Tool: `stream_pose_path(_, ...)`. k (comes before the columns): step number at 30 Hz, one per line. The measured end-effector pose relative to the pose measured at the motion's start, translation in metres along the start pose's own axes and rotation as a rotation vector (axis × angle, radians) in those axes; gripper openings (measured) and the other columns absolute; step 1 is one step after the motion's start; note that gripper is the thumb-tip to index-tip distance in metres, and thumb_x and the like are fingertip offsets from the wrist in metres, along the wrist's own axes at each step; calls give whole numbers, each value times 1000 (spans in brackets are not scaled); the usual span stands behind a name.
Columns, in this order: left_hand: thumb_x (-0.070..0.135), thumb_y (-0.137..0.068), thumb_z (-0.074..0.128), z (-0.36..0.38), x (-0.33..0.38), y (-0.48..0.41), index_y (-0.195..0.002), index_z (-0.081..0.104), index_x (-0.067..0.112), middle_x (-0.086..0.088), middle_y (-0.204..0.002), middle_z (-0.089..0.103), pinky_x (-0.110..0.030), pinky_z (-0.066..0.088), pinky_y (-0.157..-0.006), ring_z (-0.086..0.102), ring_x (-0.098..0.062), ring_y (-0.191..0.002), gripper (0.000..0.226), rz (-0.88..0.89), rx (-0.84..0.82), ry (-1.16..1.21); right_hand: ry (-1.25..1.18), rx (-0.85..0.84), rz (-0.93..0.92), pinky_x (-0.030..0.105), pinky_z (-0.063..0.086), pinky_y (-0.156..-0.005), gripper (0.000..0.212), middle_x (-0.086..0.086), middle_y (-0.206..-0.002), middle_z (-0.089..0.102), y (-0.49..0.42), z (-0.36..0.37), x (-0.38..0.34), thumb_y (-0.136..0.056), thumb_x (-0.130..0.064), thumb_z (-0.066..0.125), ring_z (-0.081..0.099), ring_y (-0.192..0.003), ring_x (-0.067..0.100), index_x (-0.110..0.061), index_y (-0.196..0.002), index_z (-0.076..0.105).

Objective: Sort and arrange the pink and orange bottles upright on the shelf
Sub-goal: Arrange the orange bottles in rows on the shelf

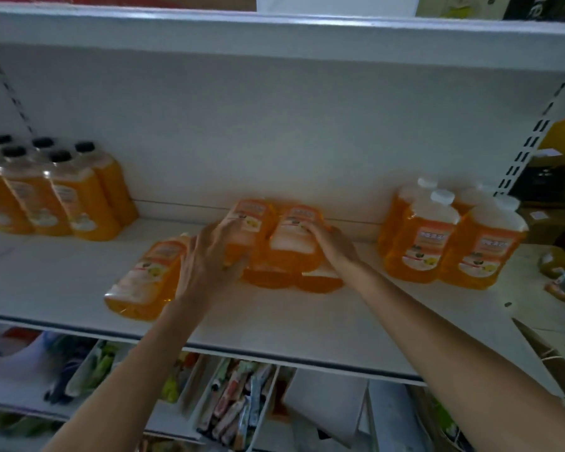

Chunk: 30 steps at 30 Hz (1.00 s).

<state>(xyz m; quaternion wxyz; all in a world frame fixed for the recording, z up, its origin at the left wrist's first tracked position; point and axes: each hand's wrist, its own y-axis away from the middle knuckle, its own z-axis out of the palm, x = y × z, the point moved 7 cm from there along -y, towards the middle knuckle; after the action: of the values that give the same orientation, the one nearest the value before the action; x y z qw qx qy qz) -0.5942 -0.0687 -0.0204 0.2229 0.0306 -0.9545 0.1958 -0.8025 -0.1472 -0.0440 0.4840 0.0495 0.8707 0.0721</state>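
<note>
Head view, blurry with motion; white shelf (307, 324) carries orange bottles in three groups. Far left, at the back: black-capped bottles (79, 203) standing upright, packed close together. Right side: white-capped bottles (426, 243) also upright, touching each other, well apart from the black-capped group. Middle of shelf: a heap of orange bottles lying down, labels facing up. Left hand (209, 259) reaches in over the heap, fingers (224, 228) laid along the side of the centre-left bottle (255, 220) with the thumb curled under it, so the fingers are clamped on that bottle; the bottle is tilted, its base toward the shelf edge. Right hand (335, 247) sits on the centre-right bottle (294, 236), fingers curled over its label and gripping it; this bottle touches the centre-left one. More orange bottle bases (320, 283) show under and in front of these two, lying flat; exact count can't be told. Front-left bottle (144, 282) lies on its side near the shelf edge, just beside the left wrist, base pointing at the camera. Below the shelf, a lower shelf with dividers holds mixed packets (235, 399). Upper shelf (274, 31) runs across the top
</note>
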Motion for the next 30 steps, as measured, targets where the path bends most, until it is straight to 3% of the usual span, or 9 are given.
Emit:
stream_pose_path(3, 63, -60, 26, 5, -17, -4, -138, 35, 24, -14, -135, 41, -46, 43, -87, 47, -38, -112, 88, 12, -51, 79, 12, 34, 58, 38, 44, -94, 91, 6, -115, 63, 2, 5, -1, -44, -84, 37, 55, -109, 29, -22, -105, 61)
stream_pose_path(7, 68, -62, 28, 1, -34, -12, -134, 37, 26, -12, -133, 41, -52, 45, -88, 51, -34, -109, 84, -33, 1, 113, 4, 55, 63, 39, 44, -97, 104, 6, -122, 60, 7, 21, -13, -40, -85, 33, 53, -114, 29, -20, -117, 60)
stream_pose_path(11, 71, -66, 34, -7, -53, -14, -125, 43, 30, -12, -130, 44, -53, 43, -90, 48, -34, -113, 72, -87, 38, 235, -35, 72, 48, 43, 40, -101, 101, 5, -132, 53, 14, 41, -27, -49, -83, 37, 49, -120, 29, -21, -126, 54)
stream_pose_path(14, 65, -70, 35, -25, -57, -18, -120, 52, 20, -14, -130, 46, -46, 36, -96, 40, -33, -119, 69, -75, 96, 189, -7, 37, 31, 44, 40, -101, 112, 3, -134, 52, 9, 58, -31, -43, -93, 33, 49, -121, 29, -24, -129, 52)
stream_pose_path(17, 56, -76, 43, -43, -46, -27, -117, 59, 13, -15, -144, 35, -49, 22, -109, 23, -33, -135, 61, 29, 129, 16, 86, 16, 25, 46, 39, -102, 110, 4, -133, 53, 0, 62, -29, -47, -95, 27, 49, -120, 31, -25, -128, 54)
stream_pose_path(21, 63, -85, 35, -42, -5, -33, -121, 56, 11, -14, -155, 8, -41, -1, -114, -4, -30, -143, 67, 227, 51, -146, 150, 6, -59, 48, 43, -96, 93, 10, -116, 61, 1, 51, -47, -64, -89, 31, 54, -113, 35, -18, -115, 62)
stream_pose_path(24, 63, -87, 33, -18, 13, -37, -123, 54, 11, -11, -155, -11, -40, -6, -114, -20, -26, -141, 67, 179, -115, -189, 79, 58, -44, 48, 42, -99, 96, 8, -131, 54, -8, 43, -46, -70, -86, 32, 51, -120, 32, -16, -134, 46)
stream_pose_path(27, 65, -87, 31, 3, 18, -39, -119, 56, 8, -14, -155, -8, -39, -11, -113, -16, -28, -141, 70, 125, -230, -187, 49, 78, -41, 39, 44, -94, 110, 8, -129, 57, -27, 43, -31, -59, -94, 22, 54, -116, 29, -15, -131, 50)
stream_pose_path(30, 67, -85, 33, 12, 15, -44, -117, 57, 7, -14, -155, -2, -40, -5, -114, -7, -29, -143, 72, 43, -336, -178, 112, 35, -49, 38, 42, -90, 118, 13, -120, 62, -55, 44, -22, -48, -102, 14, 59, -108, 29, -14, -109, 61)
